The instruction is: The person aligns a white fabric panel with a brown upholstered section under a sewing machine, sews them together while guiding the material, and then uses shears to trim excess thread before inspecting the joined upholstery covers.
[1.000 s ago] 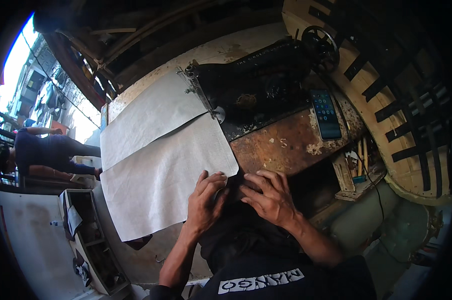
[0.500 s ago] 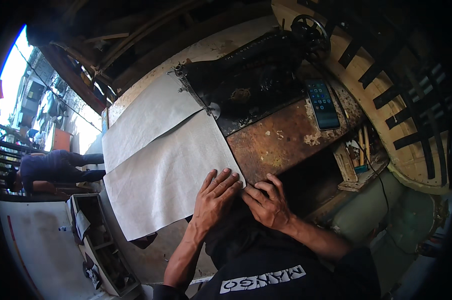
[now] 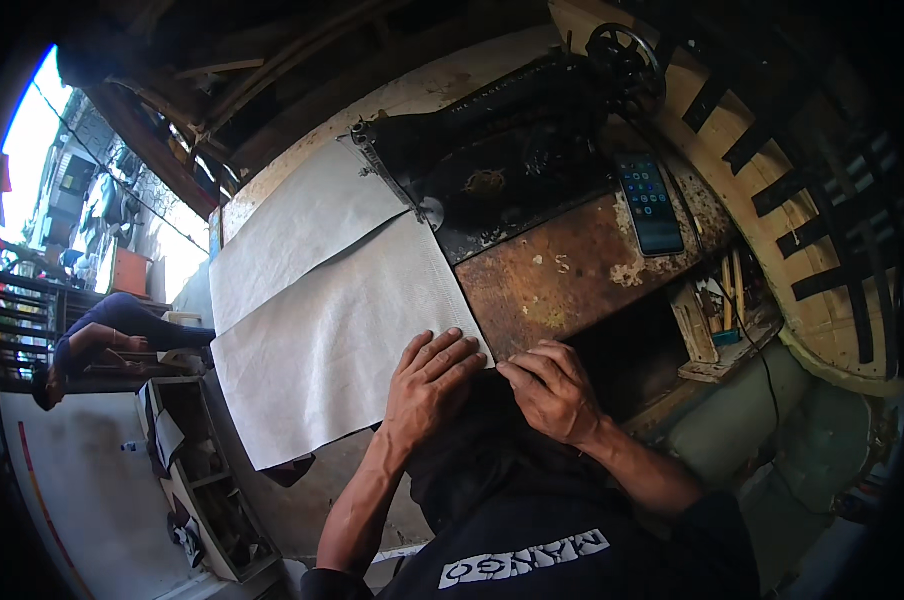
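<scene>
Worn brown worktop (image 3: pixel 562 275), paint-flecked, carrying one black sewing machine (image 3: pixel 502 165) at the far side and one phone (image 3: pixel 652 205), screen lit, to the right. Item: pale sheet (image 3: pixel 322 320), spread left of the bare wood, its far right edge at the machine's needle end. Your left hand (image 3: pixel 434 385): palm down, fingers extended and close together, laid over the sheet's near right corner; forearm rising from the near edge. Your right hand (image 3: pixel 552 388): just beside that corner, fingers curled, fingertips pointing left, forearm slanting in from the near right; whether it pinches the edge, you cannot tell.
</scene>
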A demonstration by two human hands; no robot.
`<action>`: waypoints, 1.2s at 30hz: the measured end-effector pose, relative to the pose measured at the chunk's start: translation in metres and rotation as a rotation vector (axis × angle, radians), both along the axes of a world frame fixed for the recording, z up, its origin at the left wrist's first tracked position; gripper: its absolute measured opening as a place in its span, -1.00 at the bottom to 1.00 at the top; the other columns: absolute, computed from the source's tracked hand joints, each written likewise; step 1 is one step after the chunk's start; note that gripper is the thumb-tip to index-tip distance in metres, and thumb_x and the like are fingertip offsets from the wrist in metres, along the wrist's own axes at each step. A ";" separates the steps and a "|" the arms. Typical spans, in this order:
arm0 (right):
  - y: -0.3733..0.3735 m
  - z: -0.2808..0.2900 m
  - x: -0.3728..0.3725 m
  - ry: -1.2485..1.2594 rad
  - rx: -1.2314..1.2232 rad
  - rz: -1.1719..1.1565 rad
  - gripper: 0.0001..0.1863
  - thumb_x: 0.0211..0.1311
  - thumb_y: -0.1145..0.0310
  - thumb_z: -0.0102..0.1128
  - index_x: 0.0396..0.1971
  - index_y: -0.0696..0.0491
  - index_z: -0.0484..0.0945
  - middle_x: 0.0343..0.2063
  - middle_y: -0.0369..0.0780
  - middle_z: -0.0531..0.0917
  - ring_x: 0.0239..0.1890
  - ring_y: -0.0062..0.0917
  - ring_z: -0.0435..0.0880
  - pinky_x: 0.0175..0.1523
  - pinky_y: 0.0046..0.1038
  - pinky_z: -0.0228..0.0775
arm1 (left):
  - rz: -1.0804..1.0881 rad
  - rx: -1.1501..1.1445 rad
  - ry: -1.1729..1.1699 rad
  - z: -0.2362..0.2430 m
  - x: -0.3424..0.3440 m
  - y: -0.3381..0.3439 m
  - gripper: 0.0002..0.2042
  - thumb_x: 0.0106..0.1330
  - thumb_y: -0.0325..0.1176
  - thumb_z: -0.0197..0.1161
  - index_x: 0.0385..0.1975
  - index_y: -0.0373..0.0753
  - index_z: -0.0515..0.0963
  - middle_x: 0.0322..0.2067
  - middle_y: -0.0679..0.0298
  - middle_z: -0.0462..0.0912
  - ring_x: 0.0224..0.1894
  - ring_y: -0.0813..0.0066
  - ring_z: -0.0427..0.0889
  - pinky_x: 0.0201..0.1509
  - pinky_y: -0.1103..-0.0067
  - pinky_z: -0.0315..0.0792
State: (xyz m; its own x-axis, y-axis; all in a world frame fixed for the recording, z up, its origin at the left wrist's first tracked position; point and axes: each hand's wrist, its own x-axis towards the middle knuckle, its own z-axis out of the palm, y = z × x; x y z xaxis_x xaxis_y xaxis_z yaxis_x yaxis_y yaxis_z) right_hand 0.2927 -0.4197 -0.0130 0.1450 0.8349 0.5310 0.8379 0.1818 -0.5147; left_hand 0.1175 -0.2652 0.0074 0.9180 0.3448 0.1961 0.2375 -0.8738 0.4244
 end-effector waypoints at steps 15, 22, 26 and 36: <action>0.006 -0.007 -0.038 -0.168 -0.128 -0.089 -0.75 0.16 0.28 0.36 -0.18 0.01 0.72 -0.03 -0.36 0.60 0.14 -0.38 0.45 0.44 0.18 0.01 | 0.072 -0.067 -0.100 0.020 0.003 0.003 -0.78 0.26 -0.49 0.28 -0.11 -0.15 0.66 0.05 0.26 0.71 0.28 0.27 0.56 0.49 0.14 0.19; 0.002 -0.017 -0.036 -0.201 -0.094 -0.094 -0.78 0.15 0.34 0.27 -0.20 -0.01 0.73 -0.01 -0.36 0.60 0.04 -0.43 0.44 0.42 0.06 0.08 | -0.042 0.061 0.030 0.008 0.004 0.006 -0.66 0.16 -0.41 0.32 -0.02 -0.12 0.64 0.10 0.28 0.67 0.32 0.31 0.52 0.48 0.12 0.18; 0.000 -0.028 -0.037 -0.240 -0.056 -0.088 -0.69 0.09 0.36 0.35 -0.12 0.00 0.74 -0.02 -0.35 0.59 0.00 -0.44 0.43 0.39 0.02 0.14 | 0.002 0.046 0.003 0.004 -0.003 -0.001 -0.64 0.15 -0.42 0.34 0.00 -0.13 0.65 0.10 0.27 0.67 0.31 0.29 0.53 0.44 0.15 0.23; -0.011 -0.032 -0.037 -0.189 -0.064 -0.074 -0.61 0.18 0.41 0.24 0.04 -0.01 0.70 0.19 -0.33 0.52 0.14 -0.40 0.40 0.47 -0.06 0.15 | -0.052 -0.014 -0.014 -0.001 -0.007 0.005 -0.65 0.12 -0.43 0.39 -0.04 -0.11 0.68 0.12 0.21 0.66 0.29 0.19 0.54 0.39 0.08 0.26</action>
State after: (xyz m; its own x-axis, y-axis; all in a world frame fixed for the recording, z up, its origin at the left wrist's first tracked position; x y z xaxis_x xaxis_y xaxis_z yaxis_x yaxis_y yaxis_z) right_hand 0.2558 -0.4307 -0.0448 0.1099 0.8587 0.5005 0.9306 0.0880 -0.3553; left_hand 0.1108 -0.2598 0.0067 0.9318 0.2999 0.2043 0.1863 -0.8785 0.4399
